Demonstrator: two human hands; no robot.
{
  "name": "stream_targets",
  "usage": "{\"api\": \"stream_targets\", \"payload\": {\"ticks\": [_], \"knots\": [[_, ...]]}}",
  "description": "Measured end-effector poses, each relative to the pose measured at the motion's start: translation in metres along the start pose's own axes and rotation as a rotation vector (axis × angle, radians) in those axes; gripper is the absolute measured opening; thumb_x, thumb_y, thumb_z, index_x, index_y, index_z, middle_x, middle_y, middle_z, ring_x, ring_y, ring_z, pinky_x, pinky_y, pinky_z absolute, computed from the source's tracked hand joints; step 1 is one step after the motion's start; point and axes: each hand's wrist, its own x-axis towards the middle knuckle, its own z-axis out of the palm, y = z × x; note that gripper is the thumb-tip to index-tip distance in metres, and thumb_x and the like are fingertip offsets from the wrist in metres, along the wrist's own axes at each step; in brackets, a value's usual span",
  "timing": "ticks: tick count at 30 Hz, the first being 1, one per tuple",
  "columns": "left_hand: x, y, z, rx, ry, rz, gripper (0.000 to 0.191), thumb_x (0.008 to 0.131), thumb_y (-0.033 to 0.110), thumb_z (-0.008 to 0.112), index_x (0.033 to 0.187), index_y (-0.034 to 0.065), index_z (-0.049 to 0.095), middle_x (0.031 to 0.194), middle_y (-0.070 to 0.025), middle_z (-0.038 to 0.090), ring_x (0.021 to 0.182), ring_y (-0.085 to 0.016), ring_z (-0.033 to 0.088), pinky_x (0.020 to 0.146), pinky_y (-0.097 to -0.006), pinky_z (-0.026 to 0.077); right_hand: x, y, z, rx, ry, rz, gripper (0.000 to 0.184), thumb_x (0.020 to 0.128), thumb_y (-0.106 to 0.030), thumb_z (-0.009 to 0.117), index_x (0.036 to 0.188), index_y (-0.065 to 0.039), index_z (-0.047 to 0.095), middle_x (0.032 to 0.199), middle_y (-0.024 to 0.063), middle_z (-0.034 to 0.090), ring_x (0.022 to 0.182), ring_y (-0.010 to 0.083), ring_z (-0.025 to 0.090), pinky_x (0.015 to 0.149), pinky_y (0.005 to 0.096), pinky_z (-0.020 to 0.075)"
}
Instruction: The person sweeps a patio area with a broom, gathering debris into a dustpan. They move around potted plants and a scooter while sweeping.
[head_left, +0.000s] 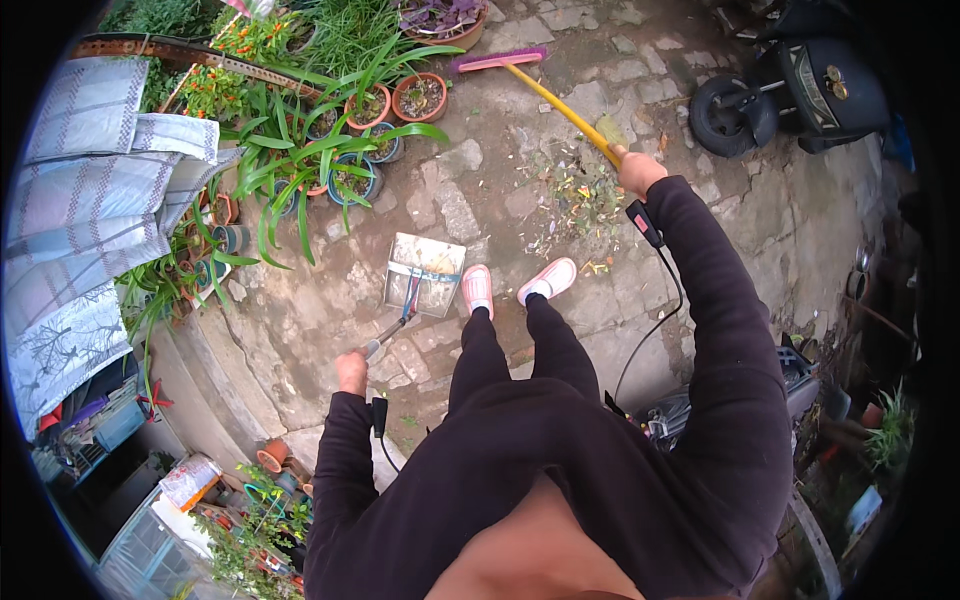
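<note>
My right hand (642, 174) grips the yellow handle of a broom (564, 109). Its pink head with purple bristles (501, 60) rests on the stone paving ahead, beside the flowerpots. In my left hand (351, 372) is the grey handle of a long-handled dustpan (429, 259). The dustpan's pale, stained pan lies on the ground just left of my feet, with blue tape across it. A scattered patch of leaves and litter (579, 199) lies in front of my right foot, between the dustpan and my right hand.
Potted plants (351, 180) line the left side, near striped plastic sheeting (90, 187). A dark scooter (810, 97) stands at the upper right. Uneven stone paving (456, 214) spreads around my pink slippers (547, 280). A concrete step (225, 367) runs along the lower left.
</note>
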Motion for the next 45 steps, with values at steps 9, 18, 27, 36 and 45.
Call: {"api": "stream_targets", "payload": {"ticks": [9, 18, 27, 36, 45], "knots": [[0.061, 0.062, 0.051, 0.561, -0.162, 0.39, 0.036, 0.074, 0.029, 0.054, 0.1, 0.0051, 0.062, 0.094, -0.0216, 0.06, 0.095, -0.035, 0.056, 0.08, -0.039, 0.043, -0.179, 0.079, 0.057, -0.375, -0.268, 0.191, 0.078, 0.073, -0.006, 0.045, 0.138, -0.029, 0.01, 0.08, 0.0163, 0.061, 0.072, 0.0312, 0.061, 0.062, 0.0412, 0.0475], [0.038, 0.153, 0.146, 0.793, -0.212, 0.615, 0.036, 0.079, 0.032, 0.048, 0.101, 0.0066, 0.06, 0.097, -0.0209, 0.059, 0.096, -0.035, 0.056, 0.082, -0.0421, 0.043, -0.284, 0.088, 0.129, -0.081, -0.244, 0.322, 0.056, 0.072, -0.009, 0.052, 0.125, -0.011, 0.032, 0.076, 0.0175, 0.061, 0.07, 0.0315, 0.061, 0.06, 0.0403, 0.0478], [-0.012, 0.19, 0.229, 0.796, -0.202, 0.635, 0.035, 0.077, 0.027, 0.048, 0.098, 0.0016, 0.059, 0.098, -0.0225, 0.059, 0.096, -0.036, 0.055, 0.083, -0.0421, 0.043, -0.34, 0.108, 0.188, 0.515, -0.064, 0.608, 0.024, 0.07, -0.012, 0.058, 0.087, 0.002, 0.05, 0.066, 0.0197, 0.056, 0.056, 0.0291, 0.058, 0.051, 0.0375, 0.0438], [-0.043, 0.22, 0.27, 0.85, -0.24, 0.577, 0.037, 0.073, 0.025, 0.047, 0.091, -0.0031, 0.062, 0.098, -0.0256, 0.057, 0.095, -0.038, 0.054, 0.085, -0.0411, 0.041, -0.201, 0.176, 0.172, 0.832, -0.155, 0.776, 0.017, 0.072, -0.008, 0.061, 0.081, 0.005, 0.052, 0.048, 0.006, 0.046, 0.034, 0.017, 0.044, 0.03, 0.0304, 0.0361], [-0.027, 0.18, 0.32, 0.324, -0.508, 0.131, 0.021, 0.075, 0.012, 0.047, 0.085, -0.0001, 0.061, 0.089, -0.0222, 0.06, 0.075, -0.034, 0.061, 0.058, -0.0397, 0.051, -0.304, 0.068, 0.21, 1.376, -0.502, 0.747, 0.012, 0.068, 0.003, 0.06, 0.071, 0.001, 0.048, 0.048, 0.0043, 0.045, 0.032, 0.0123, 0.043, 0.029, 0.0256, 0.0343]]}}
